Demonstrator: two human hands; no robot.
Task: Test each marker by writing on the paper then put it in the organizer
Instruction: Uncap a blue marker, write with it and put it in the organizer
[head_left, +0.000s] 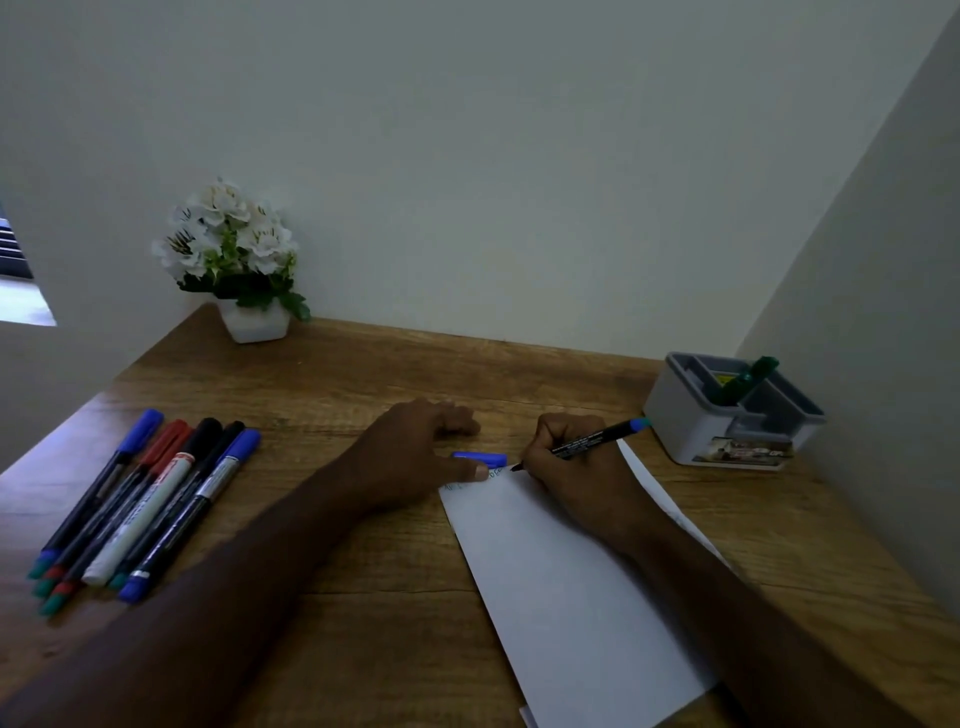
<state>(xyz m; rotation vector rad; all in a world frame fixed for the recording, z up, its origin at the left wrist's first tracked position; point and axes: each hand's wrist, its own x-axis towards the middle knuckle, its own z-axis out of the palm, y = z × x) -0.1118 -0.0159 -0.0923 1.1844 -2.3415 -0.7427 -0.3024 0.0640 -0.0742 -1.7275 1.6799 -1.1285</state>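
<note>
A black marker with a blue end (597, 439) slants with its tip on the far edge of the white paper (561, 587); its blue cap (480, 458) lies just beyond; capped markers (140, 504) lie bunched far left; a green marker (745, 382) leans in the grey organizer (691, 421) at right.

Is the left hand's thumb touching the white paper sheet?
Touching: the head view shows the left hand spread flat, thumb tip pressed on the white paper sheet's top corner.
</note>
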